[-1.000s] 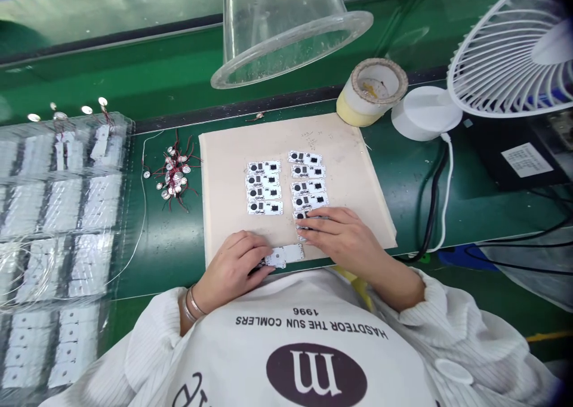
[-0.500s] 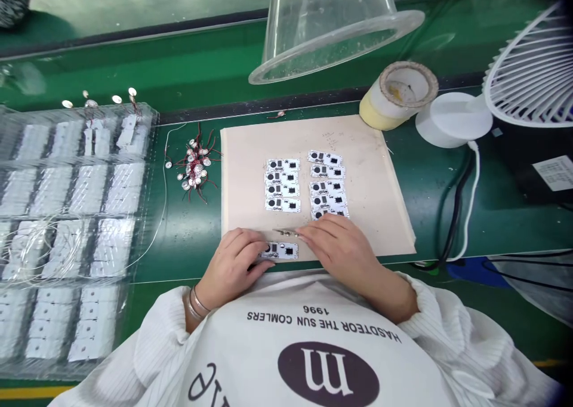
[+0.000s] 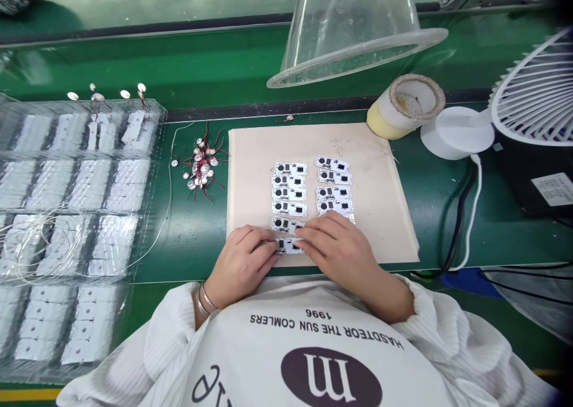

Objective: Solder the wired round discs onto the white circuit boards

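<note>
Two small white circuit boards with black parts lie one behind the other between my hands. The nearer circuit board (image 3: 292, 246) has its left end under the closed fingertips of my left hand (image 3: 246, 259). My right hand (image 3: 338, 246) reaches in from the other side, its bent fingers on the right end of the farther circuit board (image 3: 285, 224), the thumb by the nearer one. Beyond, several more boards form a left column (image 3: 289, 193) and a right column (image 3: 333, 177). My right fingers partly cover the front of the right column.
Beneath the boards lies a beige sheet (image 3: 250, 156). To its left are a pile of small discs with red and black wires (image 3: 201, 165) and clear trays (image 3: 154, 138) of white boards. A tape roll (image 3: 405, 105), a white fan (image 3: 456, 132) and a clear funnel-shaped hood (image 3: 358, 55) stand around the back.
The board that my right hand held on edge now lies face up behind the nearer one. My left hand stays at the nearer board. The whole view has shifted slightly.
</note>
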Tool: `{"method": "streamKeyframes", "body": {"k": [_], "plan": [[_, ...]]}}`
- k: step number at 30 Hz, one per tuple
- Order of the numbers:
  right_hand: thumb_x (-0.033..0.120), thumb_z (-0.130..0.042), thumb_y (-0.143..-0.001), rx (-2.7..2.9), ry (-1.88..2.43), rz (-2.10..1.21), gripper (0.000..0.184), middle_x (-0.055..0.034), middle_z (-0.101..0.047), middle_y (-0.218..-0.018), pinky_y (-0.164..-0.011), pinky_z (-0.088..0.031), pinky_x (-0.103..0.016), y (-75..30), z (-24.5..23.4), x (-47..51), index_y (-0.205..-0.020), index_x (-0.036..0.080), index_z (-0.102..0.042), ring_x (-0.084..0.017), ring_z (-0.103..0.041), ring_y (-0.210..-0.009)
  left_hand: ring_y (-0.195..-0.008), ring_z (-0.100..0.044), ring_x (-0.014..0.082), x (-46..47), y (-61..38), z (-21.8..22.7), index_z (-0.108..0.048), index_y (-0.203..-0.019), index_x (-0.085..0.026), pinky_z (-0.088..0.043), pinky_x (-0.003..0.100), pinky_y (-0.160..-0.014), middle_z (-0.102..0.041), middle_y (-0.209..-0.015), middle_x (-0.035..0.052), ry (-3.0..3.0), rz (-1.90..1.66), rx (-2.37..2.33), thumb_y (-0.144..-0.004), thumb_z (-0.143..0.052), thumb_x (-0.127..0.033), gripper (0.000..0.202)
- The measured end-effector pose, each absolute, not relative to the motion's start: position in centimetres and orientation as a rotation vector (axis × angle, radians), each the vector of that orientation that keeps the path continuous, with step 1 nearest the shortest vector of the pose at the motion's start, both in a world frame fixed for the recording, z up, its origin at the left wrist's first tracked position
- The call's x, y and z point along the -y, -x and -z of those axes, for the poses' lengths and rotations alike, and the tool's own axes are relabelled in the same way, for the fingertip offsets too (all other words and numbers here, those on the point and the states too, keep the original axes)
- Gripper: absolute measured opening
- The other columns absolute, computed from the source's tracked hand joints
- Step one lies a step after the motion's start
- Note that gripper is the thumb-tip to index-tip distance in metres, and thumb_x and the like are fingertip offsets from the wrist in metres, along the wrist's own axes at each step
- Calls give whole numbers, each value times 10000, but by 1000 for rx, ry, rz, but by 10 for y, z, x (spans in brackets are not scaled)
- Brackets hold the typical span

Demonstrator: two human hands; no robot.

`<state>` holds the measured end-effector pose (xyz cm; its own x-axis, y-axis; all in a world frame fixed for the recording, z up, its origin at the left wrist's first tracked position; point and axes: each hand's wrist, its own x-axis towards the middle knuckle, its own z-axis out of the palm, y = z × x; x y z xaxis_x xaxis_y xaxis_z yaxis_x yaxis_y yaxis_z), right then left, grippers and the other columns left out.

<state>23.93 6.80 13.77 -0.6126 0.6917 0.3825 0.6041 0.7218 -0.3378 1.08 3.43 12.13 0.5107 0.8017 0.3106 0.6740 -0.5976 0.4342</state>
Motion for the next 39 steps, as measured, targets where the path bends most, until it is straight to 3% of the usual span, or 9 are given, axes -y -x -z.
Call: {"method": "streamKeyframes", "body": {"k": [2, 5, 9, 11, 15, 20, 25, 39], "plan": [[288, -619, -906, 2509, 937, -311, 217, -74, -668, -978, -833, -495, -360, -238, -136, -65, -1045, 124, -648, -206, -562, -919, -877, -559, 205, -36, -8, -123, -641, -985, -161, -490, 380, -782, -664, -968, 83, -2476, -706, -1279, -861, -653, -242, 149], [273, -583, -925, 2582, 944, -332, 219, -73, -664, -1010, -826, -498, -372, -236, -130, -59, -1081, 128, -637, -215, -562, -947, -900, -556, 205, -42, -4, -127, -634, -1035, -163, -481, 377, -796, -671, -1003, 83, -2441, -713, -1322, -880, -620, -208, 162], [239, -555, -936, 2538, 988, -319, 185, -68, -667, -982, -818, -494, -369, -238, -126, -54, -1065, 142, -645, -205, -560, -920, -1054, -525, 222, -58, -8, -132, -589, -1228, -210, -442, 406, -900, -656, -1219, 62, -2580, -536, -1186, -926, -525, -150, 315], [235, -556, -930, 2523, 1015, -305, 175, -76, -666, -970, -811, -493, -370, -240, -125, -54, -1040, 138, -652, -207, -554, -908, -1082, -510, 231, -63, -11, -134, -590, -1241, -231, -422, 419, -909, -644, -1263, 43, -2640, -441, -1158, -934, -521, -174, 319], [202, -557, -914, 2478, 1070, -280, 145, -84, -658, -962, -832, -486, -371, -241, -125, -57, -984, 126, -658, -208, -545, -904, -1042, -516, 231, -65, -13, -133, -631, -1168, -225, -421, 422, -895, -671, -1201, 39, -2623, -469, -1229, -934, -541, -218, 251], [248, -561, -919, 2541, 993, -288, 248, -72, -628, -943, -757, -485, -356, -233, -128, -61, -1143, 164, -629, -208, -535, -873, -1024, -531, 232, -63, -11, -129, -628, -1162, -194, -463, 426, -882, -661, -1153, 79, -2553, -550, -1257, -921, -548, -199, 253], [272, -578, -915, 2618, 998, -317, 187, -69, -603, -903, -740, -483, -350, -227, -131, -62, -1039, 152, -651, -213, -528, -867, -985, -545, 228, -67, -14, -126, -637, -1130, -187, -489, 424, -871, -660, -1101, 86, -2498, -556, -1311, -909, -555, -182, 236], [285, -568, -927, 2533, 1072, -266, 195, -81, -611, -906, -752, -486, -368, -229, -123, -65, -1038, 137, -628, -220, -542, -852, -923, -568, 198, -68, -6, -135, -634, -1058, -190, -502, 389, -813, -650, -997, 75, -2374, -748, -1404, -911, -549, -175, 171]]}}
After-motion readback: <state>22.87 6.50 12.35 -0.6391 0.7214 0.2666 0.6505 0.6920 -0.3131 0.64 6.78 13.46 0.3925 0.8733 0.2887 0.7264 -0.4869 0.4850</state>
